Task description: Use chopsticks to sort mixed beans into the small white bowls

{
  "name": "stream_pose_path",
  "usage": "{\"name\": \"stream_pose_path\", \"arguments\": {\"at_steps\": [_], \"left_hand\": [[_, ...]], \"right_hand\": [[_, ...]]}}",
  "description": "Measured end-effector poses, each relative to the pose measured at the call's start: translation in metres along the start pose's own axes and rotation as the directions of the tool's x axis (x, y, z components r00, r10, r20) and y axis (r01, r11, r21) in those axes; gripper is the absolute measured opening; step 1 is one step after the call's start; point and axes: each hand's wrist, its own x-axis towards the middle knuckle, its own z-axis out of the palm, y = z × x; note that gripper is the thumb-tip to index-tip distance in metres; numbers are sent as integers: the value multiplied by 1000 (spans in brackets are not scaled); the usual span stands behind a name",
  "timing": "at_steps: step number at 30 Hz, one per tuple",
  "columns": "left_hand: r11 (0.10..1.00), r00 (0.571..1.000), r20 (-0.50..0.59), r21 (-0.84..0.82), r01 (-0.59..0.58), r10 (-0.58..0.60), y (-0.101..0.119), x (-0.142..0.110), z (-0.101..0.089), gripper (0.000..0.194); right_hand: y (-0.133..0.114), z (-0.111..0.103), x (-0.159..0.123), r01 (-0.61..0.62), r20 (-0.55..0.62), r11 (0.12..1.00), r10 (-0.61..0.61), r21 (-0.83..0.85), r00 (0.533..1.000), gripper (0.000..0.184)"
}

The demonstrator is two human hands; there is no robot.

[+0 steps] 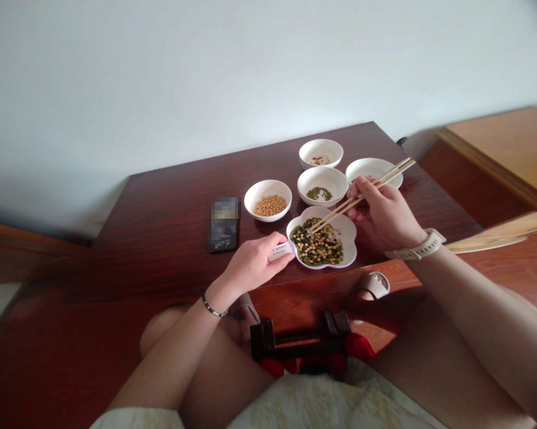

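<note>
My left hand (262,260) grips the short handle of a white flower-shaped bowl (349,238) near the table's front edge. Mixed beans (317,245), green, black and yellowish, cover much of its bottom. In my right hand (382,208) is a pair of chopsticks (362,195), slanting down to the left, with the tips among the beans. Whether the tips pinch a bean is too small to tell. Behind the flower-shaped bowl stands a round white bowl (311,182) with some green beans. To its left, another white bowl (250,199) holds yellowish beans.
A white bowl (321,146) with a few reddish pieces stands at the back. Another white bowl (362,165), partly hidden by my right hand, is at the right. A phone (224,225) lies left on the dark wooden table (161,238). A wall rises behind; wooden furniture (509,143) stands right.
</note>
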Motion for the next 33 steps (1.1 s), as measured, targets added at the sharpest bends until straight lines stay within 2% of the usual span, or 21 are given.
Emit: {"name": "stream_pose_path", "arguments": {"at_steps": [7, 15, 20, 23, 27, 33], "left_hand": [[1000, 1000, -12, -5, -3, 3, -1, -3, -1, 9], [1000, 999, -40, -3, 0, 0, -3, -8, -2, 9], [1000, 999, -46, -3, -3, 3, -7, -9, 0, 11], [1000, 998, -56, 1, -10, 10, -8, -9, 1, 11], [1000, 998, -59, 8, -14, 15, -9, -9, 2, 10], [1000, 999, -46, 11, -22, 22, -7, -9, 1, 10]], "right_hand": [[-11, 12, 4, 101, -57, 994, -99, 33, 993, 65], [-15, 51, 27, 175, -116, 982, -167, 67, 979, 69], [-13, 69, 34, 193, -73, 977, -187, 86, 980, 72], [-10, 67, 37, 213, -62, 974, -209, 77, 976, 75], [-7, 53, 39, 221, -43, 971, -218, 88, 975, 75], [-11, 32, 18, 80, 83, 993, -87, 82, 993, 67]]}}
